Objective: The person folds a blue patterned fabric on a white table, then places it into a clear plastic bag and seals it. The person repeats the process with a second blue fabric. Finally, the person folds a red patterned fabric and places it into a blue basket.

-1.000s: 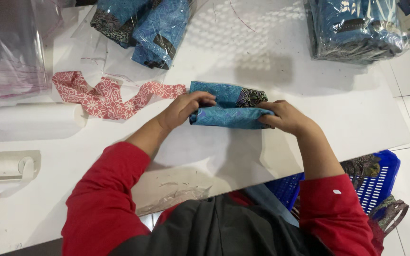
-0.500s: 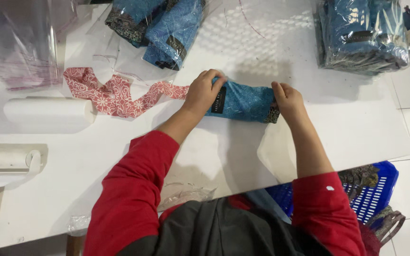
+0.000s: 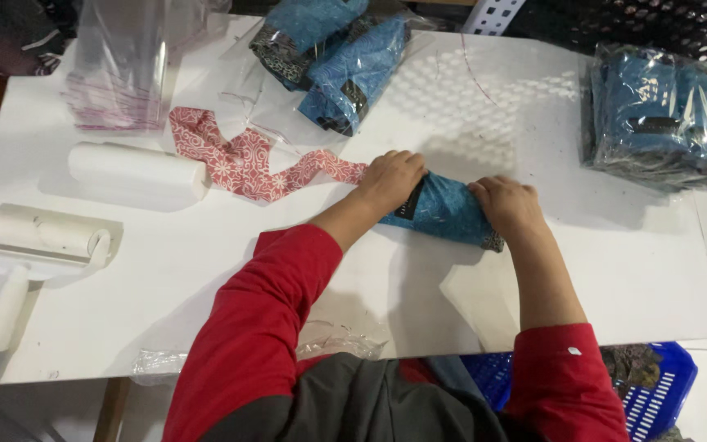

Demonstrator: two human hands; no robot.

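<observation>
A folded blue patterned cloth (image 3: pixel 443 211) with a dark label lies on the white table (image 3: pixel 206 270). My left hand (image 3: pixel 390 180) presses down on its left end, fingers curled over the cloth. My right hand (image 3: pixel 507 205) grips its right end, near a dark patterned edge. Both arms wear red sleeves. A strip of red and white patterned fabric (image 3: pixel 247 160) lies just left of my left hand, touching the blue cloth's end.
Bagged blue cloths (image 3: pixel 333 49) lie at the back centre, a wrapped stack (image 3: pixel 664 115) at the right. Clear plastic bags (image 3: pixel 120 74) sit back left. A white roll (image 3: pixel 137 170) and a lint roller (image 3: pixel 34 245) lie left. A blue basket (image 3: pixel 648 385) stands below the table.
The cloth went from half folded to a tight folded bundle. Both hands moved onto its ends and now press it. The camera view shifted, showing more of the table's left side.
</observation>
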